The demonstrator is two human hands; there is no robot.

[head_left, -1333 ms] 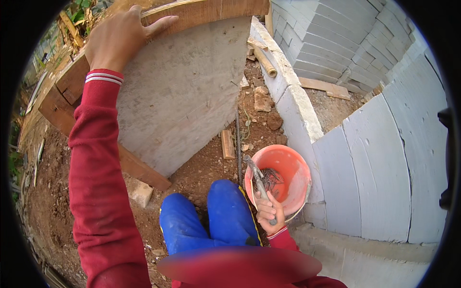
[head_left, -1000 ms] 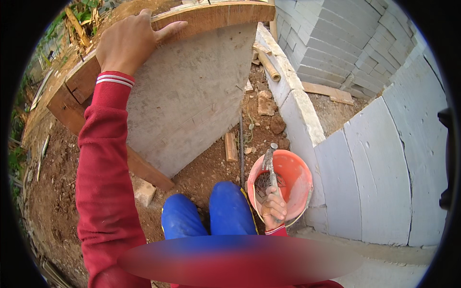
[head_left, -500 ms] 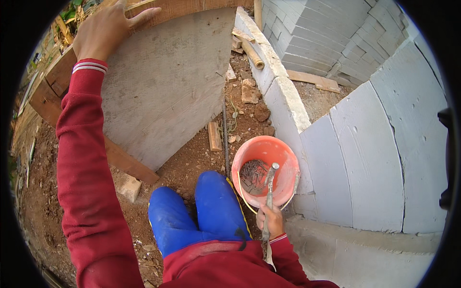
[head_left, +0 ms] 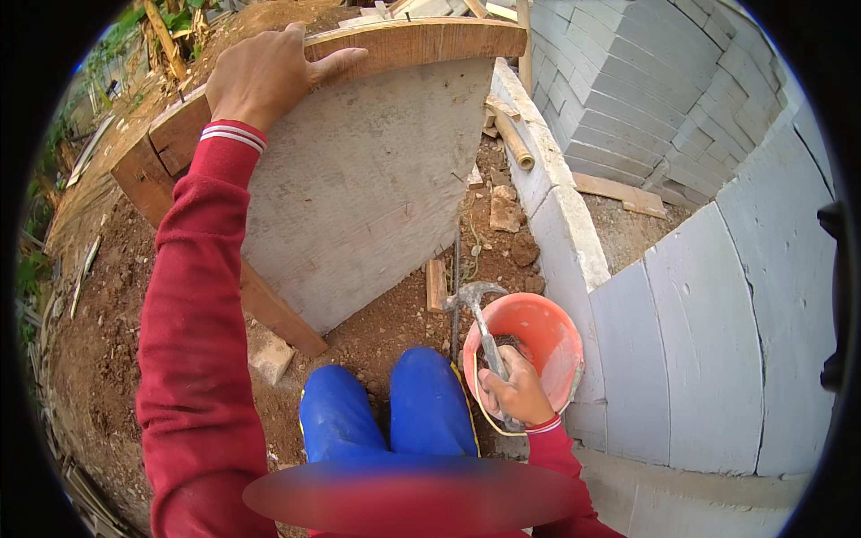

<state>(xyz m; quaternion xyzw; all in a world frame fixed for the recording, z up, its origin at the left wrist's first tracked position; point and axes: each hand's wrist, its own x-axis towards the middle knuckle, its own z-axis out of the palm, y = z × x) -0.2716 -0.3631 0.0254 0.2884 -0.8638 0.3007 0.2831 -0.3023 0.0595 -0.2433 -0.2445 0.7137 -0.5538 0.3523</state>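
Observation:
My left hand (head_left: 265, 79) is closed over the top edge of a plywood panel (head_left: 359, 179) framed with timber (head_left: 430, 45), its thumb stretched along the wood. The panel stands tilted in front of me. In my right hand (head_left: 520, 393) is a claw hammer (head_left: 490, 345), gripped by the handle with its head up and away from me. Hammer and hand are over an orange-red bucket (head_left: 558, 332), whose pale handle hangs down at the near side. Nails show only partly inside it, behind the hand. A nail (head_left: 180, 94) sticks up from the frame's edge.
A low block wall (head_left: 560, 202) runs along the right, with taller grey block walls (head_left: 708, 341) beside it. On the soil lie a wood offcut (head_left: 437, 285), broken stones (head_left: 507, 211) and a thin metal bar (head_left: 456, 269). A bamboo piece (head_left: 516, 143) leans by the wall.
The hammer has swung up and turned, so its claw head now shows beyond the bucket. My view has shifted, moving the scene right and down. My left hand stays on the frame.

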